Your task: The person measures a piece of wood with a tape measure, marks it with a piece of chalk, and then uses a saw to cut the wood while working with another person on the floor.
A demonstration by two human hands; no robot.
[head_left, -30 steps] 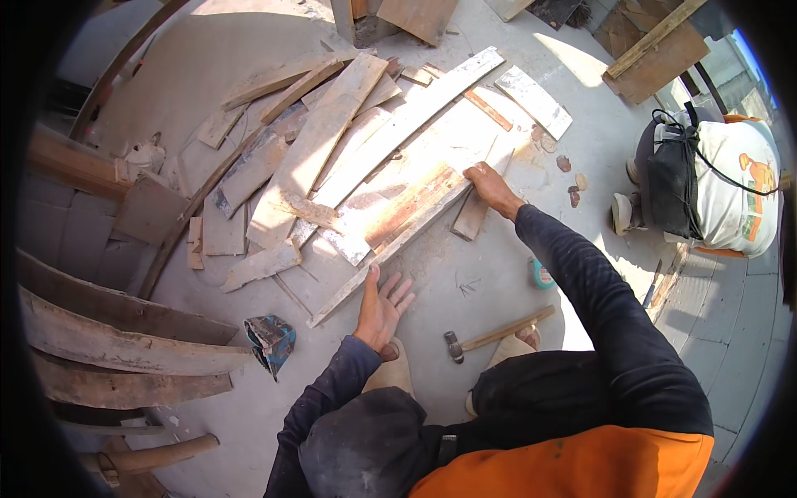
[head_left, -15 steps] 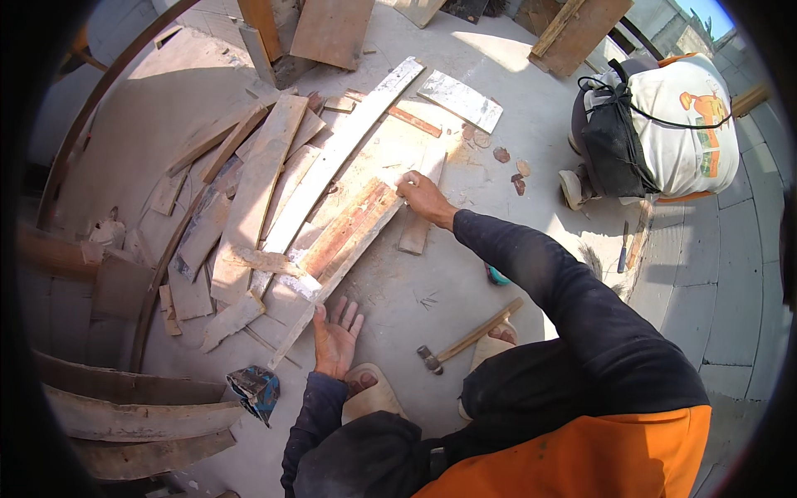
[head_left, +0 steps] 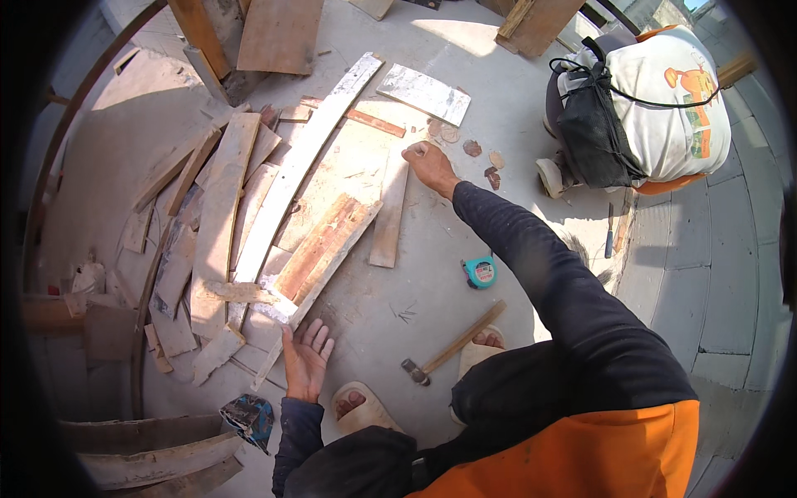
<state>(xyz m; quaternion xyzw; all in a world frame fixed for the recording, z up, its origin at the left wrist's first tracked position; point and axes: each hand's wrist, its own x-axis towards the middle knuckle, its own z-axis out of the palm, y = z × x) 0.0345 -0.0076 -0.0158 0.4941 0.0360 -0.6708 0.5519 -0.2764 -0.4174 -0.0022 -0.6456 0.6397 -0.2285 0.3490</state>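
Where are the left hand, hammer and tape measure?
Left hand (head_left: 306,358): head view, on the open palm.
Hammer (head_left: 462,336): head view, midway along its wooden handle.
Tape measure (head_left: 479,272): head view, on the front of its teal case.

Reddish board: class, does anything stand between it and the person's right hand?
In the picture, a pale plank lies between the reddish board and the right hand. It looks low and flat, so probably no real barrier.

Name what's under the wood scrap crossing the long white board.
The long white board and a wide plank run under the wood scrap; the parts it covers are hidden.
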